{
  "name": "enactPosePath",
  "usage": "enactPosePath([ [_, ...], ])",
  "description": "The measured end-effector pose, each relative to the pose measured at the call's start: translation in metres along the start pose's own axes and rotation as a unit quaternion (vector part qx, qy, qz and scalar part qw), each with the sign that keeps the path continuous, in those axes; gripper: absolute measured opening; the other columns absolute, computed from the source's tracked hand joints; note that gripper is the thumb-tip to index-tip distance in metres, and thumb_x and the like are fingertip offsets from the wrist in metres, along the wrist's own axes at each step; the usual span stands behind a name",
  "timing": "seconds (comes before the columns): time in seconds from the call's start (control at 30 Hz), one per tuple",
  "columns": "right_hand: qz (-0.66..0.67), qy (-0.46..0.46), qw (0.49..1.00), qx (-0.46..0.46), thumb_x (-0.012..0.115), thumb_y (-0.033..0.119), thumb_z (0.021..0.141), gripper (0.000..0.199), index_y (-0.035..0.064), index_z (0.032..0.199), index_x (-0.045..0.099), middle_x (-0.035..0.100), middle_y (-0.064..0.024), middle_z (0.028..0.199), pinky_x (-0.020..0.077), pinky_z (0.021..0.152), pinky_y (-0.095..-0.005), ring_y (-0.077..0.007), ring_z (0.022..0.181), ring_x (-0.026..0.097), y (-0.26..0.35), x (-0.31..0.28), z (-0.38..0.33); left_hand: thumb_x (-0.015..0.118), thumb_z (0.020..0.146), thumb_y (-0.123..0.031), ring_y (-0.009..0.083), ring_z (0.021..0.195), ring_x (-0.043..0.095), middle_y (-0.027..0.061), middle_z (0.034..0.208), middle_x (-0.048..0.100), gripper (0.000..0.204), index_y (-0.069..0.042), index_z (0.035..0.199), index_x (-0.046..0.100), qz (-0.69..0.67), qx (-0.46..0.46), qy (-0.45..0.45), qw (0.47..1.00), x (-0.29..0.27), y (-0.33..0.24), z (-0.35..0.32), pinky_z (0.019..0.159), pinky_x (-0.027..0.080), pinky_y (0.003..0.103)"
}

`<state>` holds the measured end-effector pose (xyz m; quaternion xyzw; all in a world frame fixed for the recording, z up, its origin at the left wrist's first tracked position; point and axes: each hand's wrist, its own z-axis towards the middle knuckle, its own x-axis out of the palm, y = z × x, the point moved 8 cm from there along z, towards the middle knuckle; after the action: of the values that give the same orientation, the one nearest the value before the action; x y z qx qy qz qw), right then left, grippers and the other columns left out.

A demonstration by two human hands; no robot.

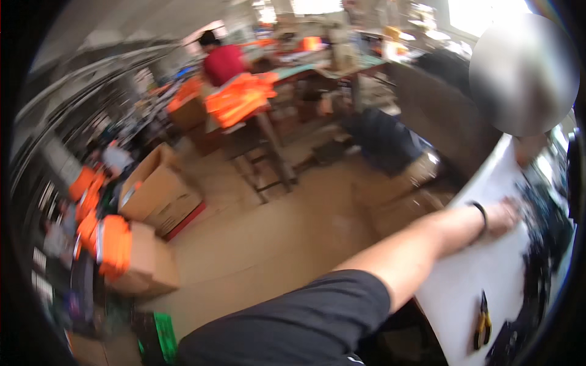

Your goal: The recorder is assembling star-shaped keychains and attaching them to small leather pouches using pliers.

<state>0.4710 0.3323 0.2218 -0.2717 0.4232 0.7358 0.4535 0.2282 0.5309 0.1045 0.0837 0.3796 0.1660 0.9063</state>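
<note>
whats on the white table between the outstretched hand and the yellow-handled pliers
In the head view, nothing: that stretch of the white table between the hand and the pliers is bare. Dark fabric lies off to the right.

On the floor at the left stands an open brown cardboard box (160,194), its flaps up, with a red strip along its lower edge. Just in front of it, nearer the lower left, a second brown cardboard box (143,259) has folded orange garments (110,241) draped over its left side. Farther back, beside the table piled with orange cloth, a third brown box (187,110) holds more orange fabric on top; no labels, signs or screens can be made out in the blurred view.
</note>
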Motion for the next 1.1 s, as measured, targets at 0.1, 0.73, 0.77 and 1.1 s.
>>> enactPosePath([
  [0.1,-0.158,-0.090,0.966,0.181,0.070,0.021,0.099,0.046,0.0016,0.140,0.065,0.064,-0.0218,0.139,0.0446,0.115,-0.0474,-0.0357,0.131,0.060,-0.109,-0.195,-0.241,0.060,0.087,-0.011,0.0422,0.113,0.069,0.0264,0.117,0.073,0.034,0.007,0.114,0.070,0.129,0.053,0.101,0.985,0.028,-0.113,0.050,0.109,0.054,0.059],
  [0.73,-0.245,-0.017,0.832,0.498,0.074,0.011,0.078,0.028,0.0098,0.104,0.086,0.082,-0.0184,0.102,0.0614,0.092,-0.0416,-0.0314,0.098,0.080,-0.069,-0.151,-0.236,0.069,0.099,-0.002,0.0427,0.133,0.056,0.0213,0.136,0.063,0.034,-0.005,0.132,0.066,-0.261,-0.163,0.220,0.926,-0.061,-0.024,0.054,0.115,0.045,0.048],
  [0.77,-0.240,-0.036,0.826,0.509,0.075,0.011,0.079,0.026,0.0095,0.103,0.086,0.082,-0.0185,0.102,0.0613,0.092,-0.0416,-0.0315,0.098,0.080,-0.069,-0.154,-0.238,0.071,0.097,-0.001,0.0424,0.130,0.058,0.0206,0.131,0.064,0.032,-0.005,0.128,0.066,-0.256,-0.156,0.238,0.924,-0.060,-0.027,0.060,0.113,0.046,0.048],
  [1.1,-0.166,-0.158,0.848,0.478,0.084,0.013,0.081,0.020,0.0085,0.100,0.086,0.084,-0.0147,0.100,0.0629,0.090,-0.0385,-0.0279,0.096,0.081,-0.055,-0.171,-0.248,0.068,0.085,0.007,0.0414,0.127,0.059,0.0198,0.126,0.063,0.039,-0.004,0.123,0.066,-0.200,-0.139,0.283,0.928,-0.065,-0.085,0.091,0.112,0.046,0.048],
])
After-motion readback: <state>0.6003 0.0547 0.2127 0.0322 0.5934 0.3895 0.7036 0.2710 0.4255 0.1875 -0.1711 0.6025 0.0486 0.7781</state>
